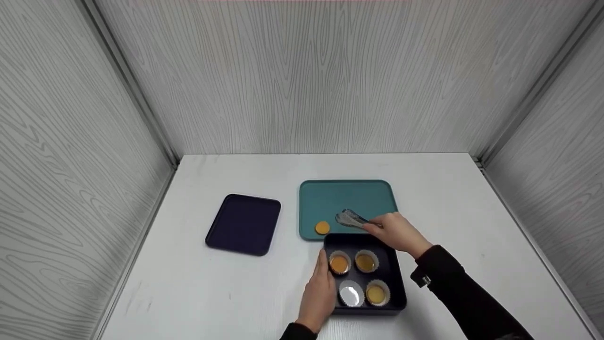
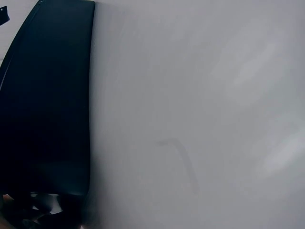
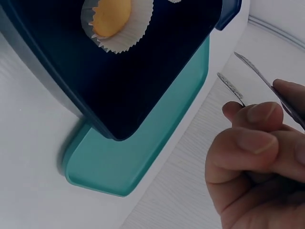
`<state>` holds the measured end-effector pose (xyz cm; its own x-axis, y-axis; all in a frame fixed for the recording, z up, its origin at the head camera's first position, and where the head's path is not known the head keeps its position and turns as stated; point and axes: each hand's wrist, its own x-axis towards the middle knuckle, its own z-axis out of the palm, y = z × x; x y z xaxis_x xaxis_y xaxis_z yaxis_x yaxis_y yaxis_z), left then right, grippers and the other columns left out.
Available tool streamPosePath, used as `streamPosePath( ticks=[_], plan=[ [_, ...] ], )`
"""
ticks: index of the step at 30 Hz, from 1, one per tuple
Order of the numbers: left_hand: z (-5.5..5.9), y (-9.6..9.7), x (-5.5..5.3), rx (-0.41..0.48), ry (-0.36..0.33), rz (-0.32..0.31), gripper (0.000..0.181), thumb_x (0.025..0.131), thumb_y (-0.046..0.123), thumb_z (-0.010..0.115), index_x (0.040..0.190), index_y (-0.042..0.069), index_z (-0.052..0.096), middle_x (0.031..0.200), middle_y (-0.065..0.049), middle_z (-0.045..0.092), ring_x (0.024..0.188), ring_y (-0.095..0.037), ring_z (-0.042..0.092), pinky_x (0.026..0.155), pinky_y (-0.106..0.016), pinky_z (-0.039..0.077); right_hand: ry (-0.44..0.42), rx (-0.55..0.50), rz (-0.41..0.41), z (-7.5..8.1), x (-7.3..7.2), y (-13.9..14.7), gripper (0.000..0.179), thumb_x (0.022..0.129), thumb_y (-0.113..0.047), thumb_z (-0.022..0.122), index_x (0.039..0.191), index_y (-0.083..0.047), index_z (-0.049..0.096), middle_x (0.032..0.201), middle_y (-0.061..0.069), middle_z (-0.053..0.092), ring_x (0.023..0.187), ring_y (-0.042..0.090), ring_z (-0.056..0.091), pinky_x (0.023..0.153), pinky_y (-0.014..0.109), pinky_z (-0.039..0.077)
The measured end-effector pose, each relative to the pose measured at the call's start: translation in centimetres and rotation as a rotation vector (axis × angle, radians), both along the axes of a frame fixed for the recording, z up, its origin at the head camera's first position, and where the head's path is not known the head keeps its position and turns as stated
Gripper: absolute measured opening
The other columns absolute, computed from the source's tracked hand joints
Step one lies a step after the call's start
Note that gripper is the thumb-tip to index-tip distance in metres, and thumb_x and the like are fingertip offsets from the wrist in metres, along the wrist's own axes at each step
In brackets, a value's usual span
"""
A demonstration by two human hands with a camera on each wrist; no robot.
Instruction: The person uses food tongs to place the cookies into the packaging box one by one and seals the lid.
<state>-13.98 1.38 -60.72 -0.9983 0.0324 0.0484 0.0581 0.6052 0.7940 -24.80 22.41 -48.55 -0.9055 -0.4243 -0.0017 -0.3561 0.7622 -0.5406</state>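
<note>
In the head view, my left hand (image 1: 317,295) lies along the left wall of a deep navy box (image 1: 395,278), fingers extended against it. Inside the box stand several white paper baking cups. One cup (image 1: 339,262) holds an orange disc, two others, including the front right cup (image 1: 378,293), hold yellowish discs, and the front left cup (image 1: 351,293) shows only a shiny white bottom. My right hand (image 1: 396,231) grips small metal tongs (image 1: 349,218) over the teal tray (image 1: 347,196). Left of the tong tips, a round orange disc (image 1: 322,227) lies on that tray. The tong tips stand apart in the right wrist view.
A flat dark navy tray (image 1: 245,224) lies on the left of the white table (image 1: 226,283). The box's back edge overlaps the teal tray's front edge in the head view. Wood-grain panels (image 1: 302,80) enclose the table at the back and both sides.
</note>
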Motion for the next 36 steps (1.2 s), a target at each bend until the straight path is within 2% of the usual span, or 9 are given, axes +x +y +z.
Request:
streamPosePath(
  ticks=[8,13,16,20,23,28,32,36],
  plan=[
    [0.0,-0.1,0.0,0.0,0.003,-0.005,0.056,0.108,0.011,0.039,0.162,0.0,0.024,0.164,-0.014,0.034,0.07,-0.017,0.064,0.072,-0.039,0.054,-0.085,0.016,-0.055,-1.0,-0.7,-1.2,0.045,0.105,-0.034,0.059,0.063,-0.017,0.059,0.053,-0.006,0.039,0.05,0.012,0.04,0.056,0.03,0.035],
    [0.0,0.0,0.1,-0.003,0.019,-0.015,0.057,0.108,0.01,0.039,0.162,-0.001,0.022,0.164,-0.015,0.033,0.089,-0.023,0.068,0.079,-0.039,0.055,-0.103,0.032,-0.06,-1.8,-1.1,-1.6,0.044,0.105,-0.034,0.058,0.066,-0.016,0.063,0.054,-0.006,0.043,0.051,0.012,0.044,0.056,0.03,0.037],
    [0.0,0.0,0.1,-0.003,0.028,-0.014,0.057,0.108,0.01,0.04,0.161,-0.002,0.022,0.164,-0.016,0.034,0.099,-0.026,0.068,0.083,-0.04,0.055,-0.113,0.032,-0.062,-2.0,-1.3,-1.9,0.046,0.106,-0.034,0.058,0.064,-0.015,0.061,0.054,-0.005,0.044,0.051,0.012,0.044,0.056,0.029,0.037],
    [0.0,-0.1,0.1,-0.001,0.023,-0.013,0.057,0.108,0.01,0.04,0.161,-0.001,0.023,0.164,-0.015,0.034,0.093,-0.024,0.068,0.081,-0.041,0.055,-0.117,0.029,-0.076,-2.4,-1.6,-2.4,0.049,0.105,-0.034,0.058,0.06,-0.016,0.058,0.052,-0.005,0.045,0.046,0.012,0.044,0.051,0.028,0.038],
    [0.0,-0.1,0.1,-0.004,0.016,-0.017,0.057,0.108,0.01,0.04,0.162,-0.001,0.022,0.164,-0.015,0.033,0.082,-0.021,0.067,0.075,-0.039,0.054,-0.133,0.032,-0.088,-2.7,-1.8,-2.7,0.051,0.105,-0.034,0.058,0.058,-0.017,0.053,0.05,-0.005,0.044,0.041,0.012,0.044,0.046,0.027,0.038],
    [0.0,-0.2,0.0,-0.01,0.005,-0.024,0.058,0.108,0.01,0.04,0.162,0.0,0.022,0.165,-0.014,0.033,0.078,-0.02,0.066,0.071,-0.037,0.054,-0.18,0.035,-0.116,-3.1,-2.2,-3.1,0.054,0.106,-0.036,0.056,0.056,-0.019,0.043,0.049,-0.004,0.04,0.039,0.013,0.043,0.041,0.027,0.036],
    [0.0,-0.2,0.0,-0.008,-0.001,-0.025,0.058,0.108,0.01,0.04,0.162,0.0,0.022,0.165,-0.014,0.033,0.082,-0.021,0.067,0.073,-0.039,0.054,-0.183,0.048,-0.119,-3.4,-2.4,-3.5,0.056,0.106,-0.036,0.056,0.054,-0.019,0.041,0.049,-0.003,0.041,0.039,0.013,0.043,0.041,0.028,0.036],
    [0.0,-0.2,-0.1,-0.006,0.005,-0.021,0.057,0.108,0.01,0.039,0.162,-0.001,0.022,0.165,-0.015,0.033,0.092,-0.026,0.069,0.081,-0.042,0.055,-0.148,0.075,-0.099,-3.6,-2.4,-3.7,0.057,0.106,-0.034,0.056,0.053,-0.019,0.042,0.048,-0.004,0.041,0.043,0.012,0.043,0.049,0.027,0.038]
  ],
)
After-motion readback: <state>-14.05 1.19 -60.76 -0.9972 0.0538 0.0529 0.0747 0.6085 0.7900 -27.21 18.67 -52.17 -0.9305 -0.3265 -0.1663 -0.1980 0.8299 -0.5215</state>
